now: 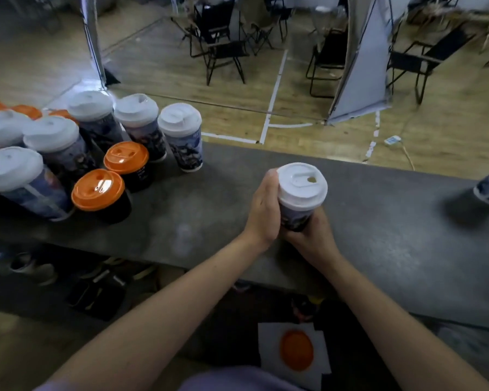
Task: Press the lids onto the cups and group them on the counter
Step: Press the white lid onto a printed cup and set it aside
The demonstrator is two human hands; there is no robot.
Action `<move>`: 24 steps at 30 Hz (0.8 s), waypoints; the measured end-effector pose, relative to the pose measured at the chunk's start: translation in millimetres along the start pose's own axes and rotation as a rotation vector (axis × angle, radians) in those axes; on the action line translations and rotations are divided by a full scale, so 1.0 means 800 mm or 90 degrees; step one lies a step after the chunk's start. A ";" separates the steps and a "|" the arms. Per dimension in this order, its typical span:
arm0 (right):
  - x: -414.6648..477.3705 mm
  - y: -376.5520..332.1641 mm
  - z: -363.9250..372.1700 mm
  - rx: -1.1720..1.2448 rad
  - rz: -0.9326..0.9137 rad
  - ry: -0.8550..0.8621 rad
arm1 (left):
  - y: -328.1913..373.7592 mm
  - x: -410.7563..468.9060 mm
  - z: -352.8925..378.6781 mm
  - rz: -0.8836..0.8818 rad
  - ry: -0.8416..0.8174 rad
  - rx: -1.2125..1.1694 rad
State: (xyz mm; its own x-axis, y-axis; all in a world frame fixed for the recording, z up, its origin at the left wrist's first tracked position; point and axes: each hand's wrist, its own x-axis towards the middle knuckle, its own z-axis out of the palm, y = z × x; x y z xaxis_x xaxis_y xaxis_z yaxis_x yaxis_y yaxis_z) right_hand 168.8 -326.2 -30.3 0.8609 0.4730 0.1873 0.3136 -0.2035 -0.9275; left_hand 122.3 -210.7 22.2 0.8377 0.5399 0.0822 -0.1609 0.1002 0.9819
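Left fingers: your left hand (263, 210) curls round the left wall of the printed paper cup (294, 218), with the fingertips hidden behind it.
Right fingers: your right hand (308, 238) grips the cup's lower part from the near side.
Lid: a white sip lid (302, 184) sits on the cup's rim.
Cup: it is upright between your hands, over the grey counter (378, 235).
Group: white-lidded cups (181, 136) and shorter orange-lidded cups (126, 158) stand together at the counter's left end, well apart from your hands.
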 end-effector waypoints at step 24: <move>-0.004 -0.004 0.003 -0.051 0.024 0.004 | 0.041 0.017 -0.012 -0.139 -0.093 -0.024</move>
State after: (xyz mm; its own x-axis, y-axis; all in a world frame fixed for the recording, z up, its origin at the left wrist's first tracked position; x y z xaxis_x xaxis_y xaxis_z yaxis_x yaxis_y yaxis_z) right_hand 164.4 -324.7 -28.8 0.8749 0.4590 0.1544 0.3113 -0.2890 -0.9053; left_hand 123.5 -192.3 53.6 0.9205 0.3766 -0.1040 0.0143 0.2336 0.9722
